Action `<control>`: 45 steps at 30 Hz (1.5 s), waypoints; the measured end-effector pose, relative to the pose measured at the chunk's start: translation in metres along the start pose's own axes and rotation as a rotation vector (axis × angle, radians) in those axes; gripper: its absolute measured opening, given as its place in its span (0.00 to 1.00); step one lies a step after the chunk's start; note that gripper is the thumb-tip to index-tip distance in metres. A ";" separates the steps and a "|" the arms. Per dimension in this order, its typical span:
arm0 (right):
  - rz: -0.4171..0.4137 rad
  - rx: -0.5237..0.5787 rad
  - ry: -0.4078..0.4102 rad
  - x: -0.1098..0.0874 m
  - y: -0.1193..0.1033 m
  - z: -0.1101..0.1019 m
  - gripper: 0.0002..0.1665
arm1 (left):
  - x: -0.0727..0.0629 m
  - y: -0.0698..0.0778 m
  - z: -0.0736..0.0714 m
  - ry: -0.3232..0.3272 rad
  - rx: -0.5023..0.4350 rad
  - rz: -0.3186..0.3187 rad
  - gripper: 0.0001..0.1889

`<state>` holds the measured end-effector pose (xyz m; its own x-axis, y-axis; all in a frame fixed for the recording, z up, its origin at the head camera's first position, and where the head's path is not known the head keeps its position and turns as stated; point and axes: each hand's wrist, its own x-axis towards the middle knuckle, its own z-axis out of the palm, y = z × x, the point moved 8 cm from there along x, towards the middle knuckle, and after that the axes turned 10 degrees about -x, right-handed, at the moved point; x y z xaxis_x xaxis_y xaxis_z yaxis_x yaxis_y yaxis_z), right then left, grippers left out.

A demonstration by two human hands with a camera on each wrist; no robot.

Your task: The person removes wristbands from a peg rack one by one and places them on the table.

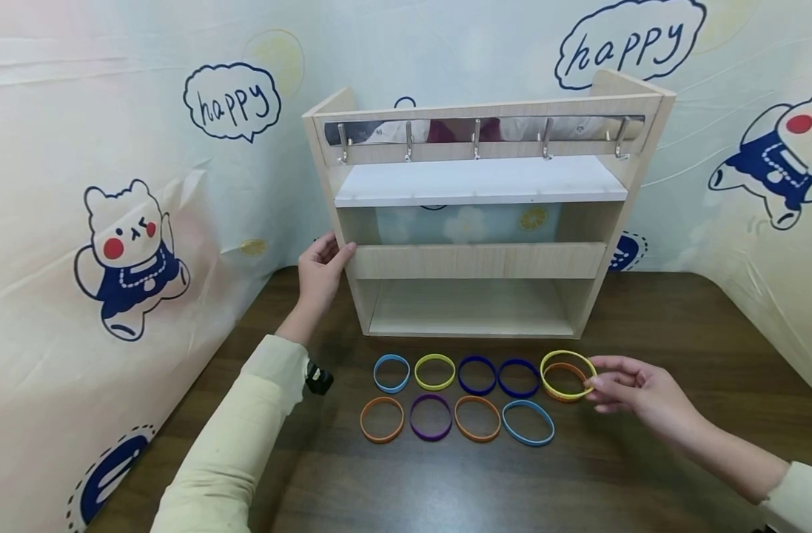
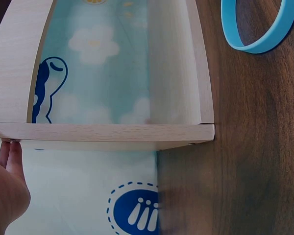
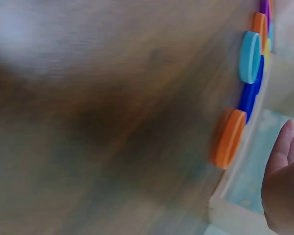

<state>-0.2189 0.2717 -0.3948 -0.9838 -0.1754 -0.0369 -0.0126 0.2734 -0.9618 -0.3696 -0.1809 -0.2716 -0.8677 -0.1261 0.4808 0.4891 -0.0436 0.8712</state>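
A yellow wristband [image 1: 568, 354] is pinched between the thumb and fingers of my right hand [image 1: 635, 389], raised over an orange wristband [image 1: 565, 397] on the table. My left hand [image 1: 321, 274] grips the left side panel of a small wooden shelf rack [image 1: 479, 261], thumb on its front edge. The left wrist view shows the left fingers [image 2: 12, 159] against that panel. In front of the rack, two rows of wristbands lie flat, among them light blue [image 1: 391, 389], yellow [image 1: 435, 389], dark blue [image 1: 477, 393], purple [image 1: 431, 438] and orange [image 1: 382, 440].
Several metal hooks [image 1: 476, 139] line a strip across the rack's top, above a white shelf board [image 1: 479, 181]. The rack stands on a dark wooden table [image 1: 445, 488], with a printed cloth [image 1: 246, 192] behind and beside it.
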 end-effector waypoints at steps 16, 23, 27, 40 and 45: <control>0.004 0.033 -0.186 -0.021 0.046 -0.006 0.17 | 0.012 -0.029 -0.011 0.026 -0.001 0.002 0.22; 0.002 0.034 -0.206 -0.025 0.053 -0.009 0.17 | 0.011 -0.027 -0.010 0.023 0.009 0.026 0.23; -0.024 0.050 -0.258 -0.027 0.053 -0.005 0.18 | 0.011 -0.027 -0.010 0.023 -0.001 0.026 0.22; 0.027 -0.064 -0.249 -0.026 0.058 -0.001 0.20 | 0.004 -0.012 -0.005 -0.001 -0.003 -0.015 0.22; 0.035 -0.124 -0.226 -0.025 0.058 -0.001 0.25 | 0.000 -0.002 -0.001 -0.003 0.004 -0.019 0.22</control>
<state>-0.1949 0.2929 -0.4497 -0.9193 -0.3668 -0.1423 -0.0152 0.3944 -0.9188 -0.3702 -0.1819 -0.2738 -0.8771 -0.1223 0.4645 0.4722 -0.0422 0.8805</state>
